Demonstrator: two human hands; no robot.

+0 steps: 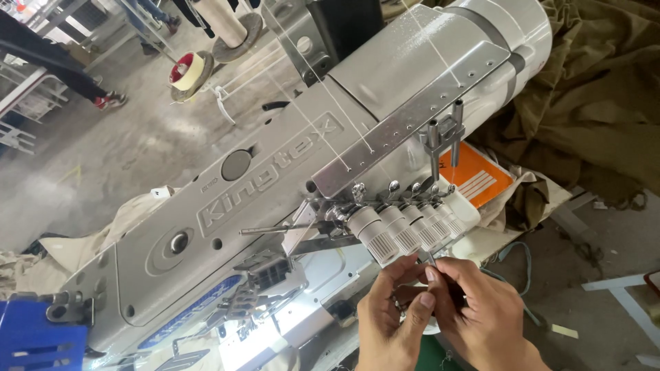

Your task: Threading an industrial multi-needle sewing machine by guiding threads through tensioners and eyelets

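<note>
Grey industrial sewing machine (227, 206) seen from above. Left hand (388, 319) and right hand (481, 316) pinched together on thin thread, below row of white ribbed tension knobs (405, 230) at 5 o'clock.

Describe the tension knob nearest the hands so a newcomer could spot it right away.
Start at the big grey sewing machine that fills the picture. Below its slanted metal thread guide bar sits a row of white ribbed tension knobs. The nearest knob is at the row's left end, just above the left hand and right hand, and looks largest.
</note>
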